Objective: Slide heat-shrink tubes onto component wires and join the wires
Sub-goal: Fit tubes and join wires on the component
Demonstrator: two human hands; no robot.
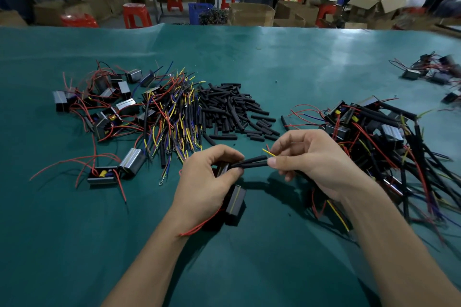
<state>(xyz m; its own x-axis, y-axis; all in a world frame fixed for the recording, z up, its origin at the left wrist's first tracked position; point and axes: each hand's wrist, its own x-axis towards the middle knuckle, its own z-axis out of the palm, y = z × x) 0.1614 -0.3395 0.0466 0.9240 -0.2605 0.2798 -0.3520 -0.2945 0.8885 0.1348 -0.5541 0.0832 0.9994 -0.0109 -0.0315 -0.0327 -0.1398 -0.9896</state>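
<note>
Room: You sit at a big table with a green cover in a busy workshop. Behind it stand red stools, cardboard boxes and a blue crate. People sit at far tables.
Writing: You can read no words or labels here; the far boxes are too blurry.
Left hand: Your left hand curls round a black box part and pinches the near ends of two black tubes. Red wires hang out under your wrist.
Right hand: Your right hand pinches the far end of the tubes with thumb and finger. A thin yellow wire pokes out by your fingertips.
Tubes: The two tubes lie side by side between your hands, above the cover.
Tube pile: Loose black tubes lie in a heap past your hands.
Wire pile: A bunch of yellow, red and blue wires lies just left of that heap.
Box parts: More box parts with red wires lie to the left.
Right pile: Parts with tubes already on their wires lie beside your right hand.
</note>
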